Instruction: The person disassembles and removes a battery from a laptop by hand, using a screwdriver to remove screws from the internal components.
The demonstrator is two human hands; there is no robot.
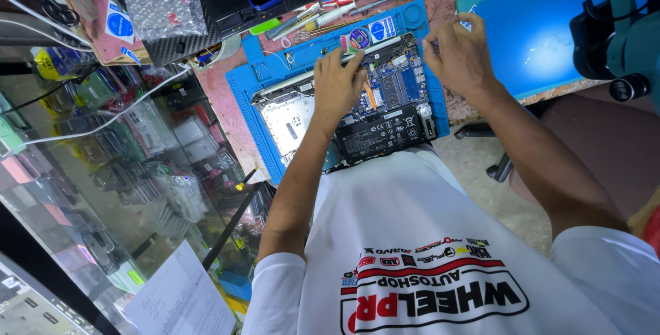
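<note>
Bending over an opened laptop (357, 112) on a blue mat (240, 94) on the worktop, a person presses the left hand (337, 87) flat on its circuit board, fingers spread. Right hand (462, 53) pinches something tiny at the far edge. Boards look fragile; handle by the stiff casing.

Opened laptop (357, 112) on mat (240, 94); tools (309, 22) behind; glass case (103, 170) left.

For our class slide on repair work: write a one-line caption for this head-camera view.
Both hands, left and right, rest on an opened laptop lying on a blue work mat.
</note>
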